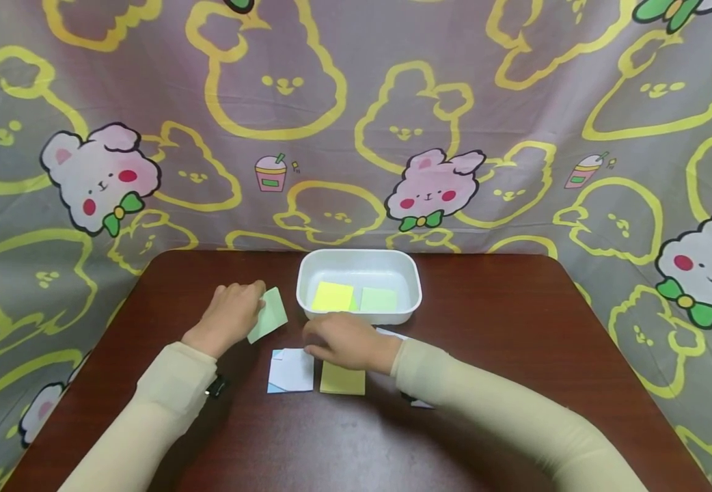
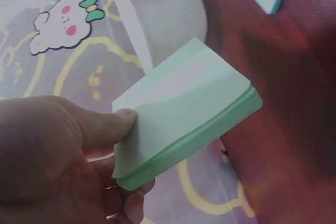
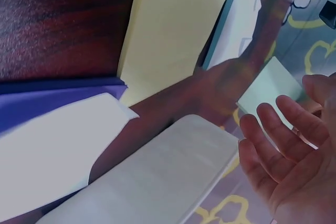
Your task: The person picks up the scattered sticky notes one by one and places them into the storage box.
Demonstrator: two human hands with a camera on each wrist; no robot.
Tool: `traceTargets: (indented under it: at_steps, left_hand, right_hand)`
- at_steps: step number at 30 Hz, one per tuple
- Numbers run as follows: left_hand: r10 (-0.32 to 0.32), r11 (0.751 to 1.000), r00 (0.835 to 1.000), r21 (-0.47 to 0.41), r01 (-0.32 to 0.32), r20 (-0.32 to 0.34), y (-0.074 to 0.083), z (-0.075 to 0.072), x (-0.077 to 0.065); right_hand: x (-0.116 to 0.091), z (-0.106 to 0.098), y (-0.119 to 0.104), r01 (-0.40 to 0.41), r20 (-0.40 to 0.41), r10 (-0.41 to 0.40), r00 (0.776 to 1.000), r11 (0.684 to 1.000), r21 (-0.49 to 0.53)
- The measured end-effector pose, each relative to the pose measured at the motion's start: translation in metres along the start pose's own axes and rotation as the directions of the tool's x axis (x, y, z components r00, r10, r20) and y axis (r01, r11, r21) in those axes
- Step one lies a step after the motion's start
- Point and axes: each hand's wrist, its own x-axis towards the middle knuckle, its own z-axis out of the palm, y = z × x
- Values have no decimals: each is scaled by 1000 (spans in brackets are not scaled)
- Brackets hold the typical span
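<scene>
My left hand [image 1: 227, 318] pinches a pale green sticky note pad [image 2: 178, 108] by one edge, thumb on top and fingers beneath. It holds the pad left of the white tray [image 1: 362, 263]. My right hand [image 1: 346, 342] holds nothing, its fingers loosely bent, between the tray's front rim and the pads on the table. Below it lie a yellow sticky note pad [image 1: 342, 381] and, to the left, a white pad with blue edges [image 1: 291, 374]. Under the right forearm is a white and purple pad [image 3: 47, 156], largely hidden in the head view.
Inside the tray rest a bright yellow pad [image 1: 333, 295] with a bit of green beside it and a light green pad [image 1: 378, 299]. The dark wooden table [image 1: 485, 294] ends at a patterned curtain [image 1: 356, 137] behind and at the sides.
</scene>
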Motion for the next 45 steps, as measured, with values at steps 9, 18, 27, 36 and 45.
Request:
traceTargets:
  at_steps: [9,18,27,36,45]
  left_hand:
    - [37,999,997,24,-36,-71,11,-11,4]
    - [75,996,990,64,-68,-118,23,-24,10]
    - [101,993,986,70,-92,-131,38,-36,18]
    - [130,989,979,86,-117,-157,52,-41,28]
    - [142,988,977,85,-130,-158,66,-36,43]
  right_hand:
    - [-7,-11,1,-4,-11,4,1000,1000,14]
    - [-15,-25,3,22,-71,-22,997,1000,-1]
    - [-20,-35,10,3,-79,-2,997,1000,18]
    - [-27,-43,23,-35,-83,37,996,999,24]
    - [-35,-48,37,-100,-81,102,992,995,30]
